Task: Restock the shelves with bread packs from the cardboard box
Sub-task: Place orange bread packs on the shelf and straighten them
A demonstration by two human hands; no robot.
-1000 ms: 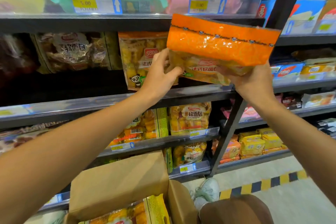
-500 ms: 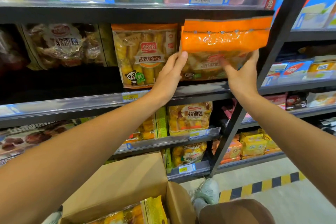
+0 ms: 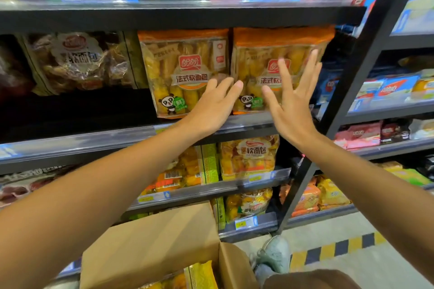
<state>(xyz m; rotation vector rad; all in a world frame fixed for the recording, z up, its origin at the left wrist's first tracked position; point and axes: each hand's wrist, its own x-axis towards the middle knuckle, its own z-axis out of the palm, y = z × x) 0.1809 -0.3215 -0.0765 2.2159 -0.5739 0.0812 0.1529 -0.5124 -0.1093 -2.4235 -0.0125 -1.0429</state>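
Note:
Two orange-topped bread packs stand upright side by side on the shelf [image 3: 246, 122]: the right pack [image 3: 258, 63] and the left pack [image 3: 178, 68]. My left hand [image 3: 213, 103] lies flat in front of the gap between them, fingertips at their lower edges. Spread wide, my right hand [image 3: 291, 98] hovers in front of the right pack and holds nothing. The cardboard box [image 3: 150, 246] sits below at the bottom of the view, flap up, with more yellow bread packs [image 3: 199, 274] inside.
A brown bread pack [image 3: 79, 61] stands left of the orange ones, with a dark gap below it. A black diagonal upright [image 3: 352, 91] rises on the right. Lower shelves hold more bread packs. A shoe [image 3: 273, 253] and a yellow-black floor stripe [image 3: 338, 246] lie beneath.
The orange pack that both hands held tilted in the air now stands upright on the shelf beside the other one. Both hands have let go and opened.

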